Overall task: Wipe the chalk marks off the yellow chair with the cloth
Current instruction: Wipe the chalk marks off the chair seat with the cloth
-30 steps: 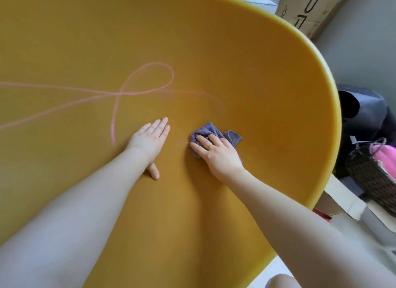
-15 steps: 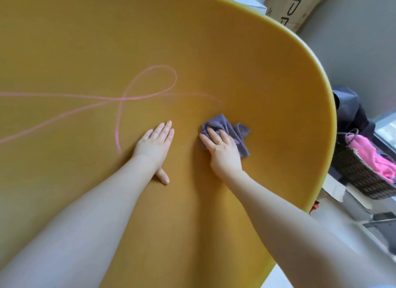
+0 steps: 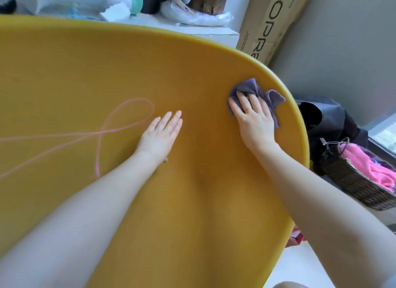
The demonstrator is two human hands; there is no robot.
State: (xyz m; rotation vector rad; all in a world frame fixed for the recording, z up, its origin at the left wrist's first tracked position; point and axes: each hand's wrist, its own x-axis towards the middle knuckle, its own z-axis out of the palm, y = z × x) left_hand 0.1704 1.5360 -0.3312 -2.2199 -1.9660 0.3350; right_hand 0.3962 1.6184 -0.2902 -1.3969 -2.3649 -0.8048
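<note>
With a wicker basket beside the yellow chair, the cloth, now shifted rimward from the chalk marks, is being pressed flat-fingered by the right hand while the left hand is being rested flat, released.

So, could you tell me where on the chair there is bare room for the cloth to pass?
Bare yellow chair lies between left hand and right hand, and toward the rim above. Left of the left hand, pink chalk marks cross it.

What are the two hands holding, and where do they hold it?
The right hand presses flat on the middle of the purple cloth, fingers straight, not gripping. The left hand rests flat on the yellow chair, holding nothing.
</note>
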